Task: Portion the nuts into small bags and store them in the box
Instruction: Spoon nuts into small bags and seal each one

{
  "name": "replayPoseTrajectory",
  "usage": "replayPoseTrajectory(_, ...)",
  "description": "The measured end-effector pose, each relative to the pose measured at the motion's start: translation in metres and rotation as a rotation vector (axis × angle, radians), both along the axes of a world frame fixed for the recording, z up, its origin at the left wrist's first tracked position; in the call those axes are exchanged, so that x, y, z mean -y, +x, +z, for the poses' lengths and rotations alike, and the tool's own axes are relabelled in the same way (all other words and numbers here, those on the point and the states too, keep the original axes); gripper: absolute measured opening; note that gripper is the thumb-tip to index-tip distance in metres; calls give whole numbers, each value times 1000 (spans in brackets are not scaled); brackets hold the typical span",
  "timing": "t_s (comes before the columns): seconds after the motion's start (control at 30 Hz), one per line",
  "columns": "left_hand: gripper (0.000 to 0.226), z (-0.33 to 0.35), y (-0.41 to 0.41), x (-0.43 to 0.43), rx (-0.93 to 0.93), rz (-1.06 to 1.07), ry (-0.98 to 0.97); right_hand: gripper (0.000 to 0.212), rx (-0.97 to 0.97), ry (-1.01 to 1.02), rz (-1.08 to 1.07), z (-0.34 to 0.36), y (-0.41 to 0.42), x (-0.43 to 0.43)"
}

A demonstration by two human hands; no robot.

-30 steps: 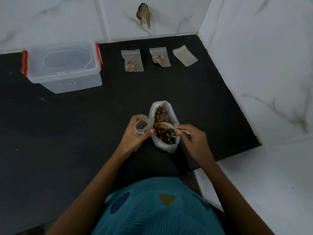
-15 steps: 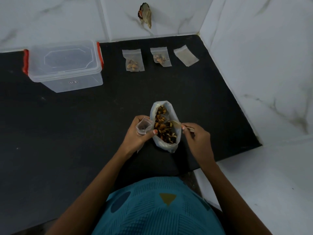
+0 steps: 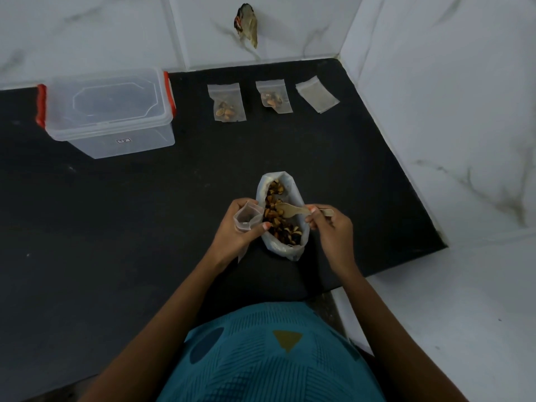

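Holding a small bag (image 3: 246, 217) at its mouth, the left hand (image 3: 236, 227) has its fingers and thumb curled round the plastic. The mouth stands open and faces up. What the small bag contains cannot be made out. It sits just left of the nut bag (image 3: 282, 249), touching or nearly touching its rim.

The right hand (image 3: 330, 230) pinches the handle of a pale spoon (image 3: 293, 210) between thumb and curled fingers. The handle end projects to the right past the fingers. The spoon bowl lies inside the nut bag's open mouth, over the nuts (image 3: 278, 227). Whether it rests on them cannot be told.

The nut bag stands on the black counter (image 3: 145, 213) between the two hands, mouth up, filled with mixed brown and dark nuts.

The box (image 3: 107, 111), clear with red clips and its lid on, stands at the rear left of the counter, well apart from the hands.

Three more bags lie in a row along the rear edge, right of the box:
- Left bag (image 3: 227, 103): flat on the counter, nuts inside.
- Middle bag (image 3: 272, 97): flat on the counter, nuts inside.
- Right bag (image 3: 316, 94): flat, turned at an angle, no contents discernible.

All three lie apart from each other.
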State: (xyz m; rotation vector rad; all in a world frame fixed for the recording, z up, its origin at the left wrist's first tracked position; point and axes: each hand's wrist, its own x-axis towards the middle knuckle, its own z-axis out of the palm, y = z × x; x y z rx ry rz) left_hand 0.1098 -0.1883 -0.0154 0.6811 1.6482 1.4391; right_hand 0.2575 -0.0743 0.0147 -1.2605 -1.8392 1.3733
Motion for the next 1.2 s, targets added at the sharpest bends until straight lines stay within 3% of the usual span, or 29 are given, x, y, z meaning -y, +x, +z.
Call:
replayPoseTrajectory(0.33, 41, -1, 2, 0, 73, 24, 17, 10, 77, 117, 125, 1, -5, 2)
replayPoseTrajectory(0.57, 37, 1, 4, 0, 137, 44, 21, 21, 1, 19, 82, 7, -4, -4)
replayPoseTrajectory(0.73, 36, 3, 5, -1, 178, 52, 38, 14, 0, -104, 2, -7, -11, 7)
replayPoseTrajectory(1.03, 34, 4, 4, 0, 172, 49, 18, 22, -155, -380, -237, -4, -9, -7)
replayPoseTrajectory(1.2, 35, 3, 4, -1, 175, 45, 28, 21, -150, -445, -236, -7, -7, -7)
